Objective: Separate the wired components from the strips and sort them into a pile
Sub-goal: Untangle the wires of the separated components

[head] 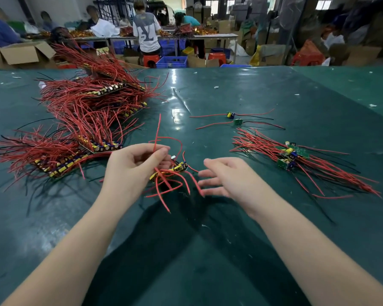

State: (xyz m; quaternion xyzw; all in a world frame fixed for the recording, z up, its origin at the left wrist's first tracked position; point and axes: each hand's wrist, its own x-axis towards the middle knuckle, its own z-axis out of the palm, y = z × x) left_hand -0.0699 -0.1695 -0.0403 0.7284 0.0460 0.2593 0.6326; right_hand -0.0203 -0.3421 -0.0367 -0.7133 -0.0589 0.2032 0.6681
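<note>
right hand (224, 177) blurred (fingers esp.), bg workers (146, 29) indistinct

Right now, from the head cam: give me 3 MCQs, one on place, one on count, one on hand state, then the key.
1. Where is the sorted pile of separated components?
A. right of the hands
B. left of the hands
C. on a stool

2. How many loose components lie apart beyond that pile?
A. none
B. two
C. six

3. The right hand is:
A. gripping a strip
B. a fist
C. open, holding nothing

Key: 1 A, it lies on the table's right; 2 B, two small boards with wires; 3 C, fingers spread, while the left hand holds the strip.
</note>
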